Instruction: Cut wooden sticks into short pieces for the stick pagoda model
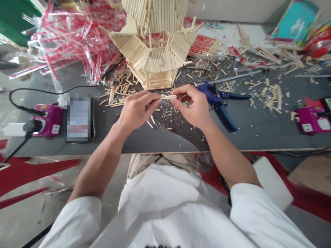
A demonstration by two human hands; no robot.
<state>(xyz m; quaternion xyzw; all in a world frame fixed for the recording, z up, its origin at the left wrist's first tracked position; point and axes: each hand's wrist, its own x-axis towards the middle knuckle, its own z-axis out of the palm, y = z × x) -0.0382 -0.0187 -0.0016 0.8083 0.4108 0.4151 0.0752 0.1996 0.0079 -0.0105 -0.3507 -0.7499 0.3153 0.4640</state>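
Between my left hand (141, 108) and my right hand (191, 103) are short pale wooden stick pieces (169, 97), pinched at the fingertips of both hands. How many pieces there are I cannot make out. Right behind the hands rises a tiered model building of wooden sticks (161, 60), with flared roof panels and a stick base. A blue glue gun (209, 93) lies just beyond my right hand, its handle and trigger pointing right. Cut stick bits (112, 96) are scattered to the left of the model, near my left hand.
A phone (80, 119) and a purple power socket (48, 119) with a cable stand at the left. Red-and-clear plastic wrappers (69, 41) pile up behind. Another purple socket (312, 119) sits at the right, with more stick scraps (274, 96) and a teal box (296, 22) beyond.
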